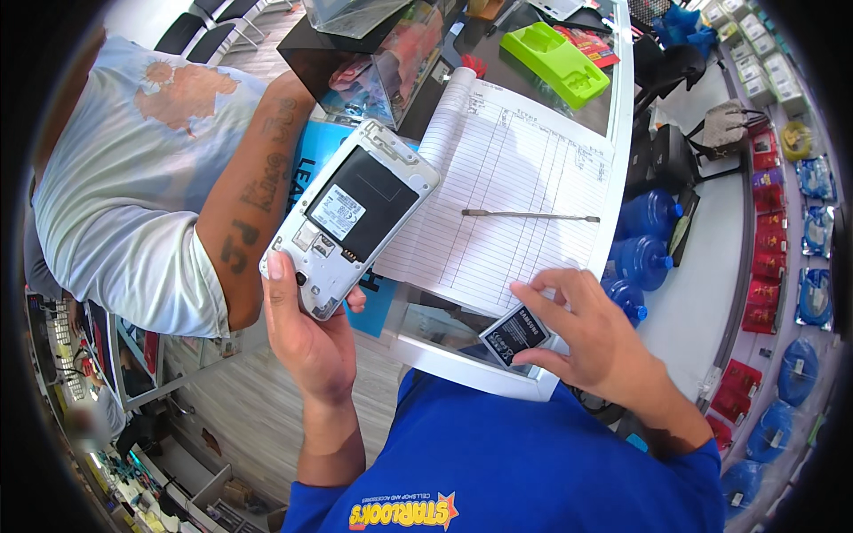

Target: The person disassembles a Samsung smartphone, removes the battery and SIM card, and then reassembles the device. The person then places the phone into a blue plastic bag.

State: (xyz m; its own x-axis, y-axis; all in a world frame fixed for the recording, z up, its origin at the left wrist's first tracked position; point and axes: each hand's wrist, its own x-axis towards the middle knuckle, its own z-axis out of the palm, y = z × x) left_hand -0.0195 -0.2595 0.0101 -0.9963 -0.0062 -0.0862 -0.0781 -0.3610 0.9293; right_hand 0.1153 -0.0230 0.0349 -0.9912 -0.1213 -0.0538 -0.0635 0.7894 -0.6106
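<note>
My left hand (311,342) grips a white smartphone (306,289) by its lower end. Its back cover is off, so the black battery bay with a white label shows, with no battery in it. Over the counter's near corner, my right hand (582,333) has its thumb and fingers around the edges of a black phone battery (514,338). Whether the battery also rests on the counter, I cannot tell. A thin metal pry tool (530,215) lies across an open ruled notebook (498,169), beyond my right hand.
The white-edged glass counter (471,362) is right before me. A bright green plastic holder (555,64) and a dark clear-sided box (364,75) stand farther back. Another person's tattooed arm (253,204) leans at the left. Blue water jugs (640,262) stand at the right.
</note>
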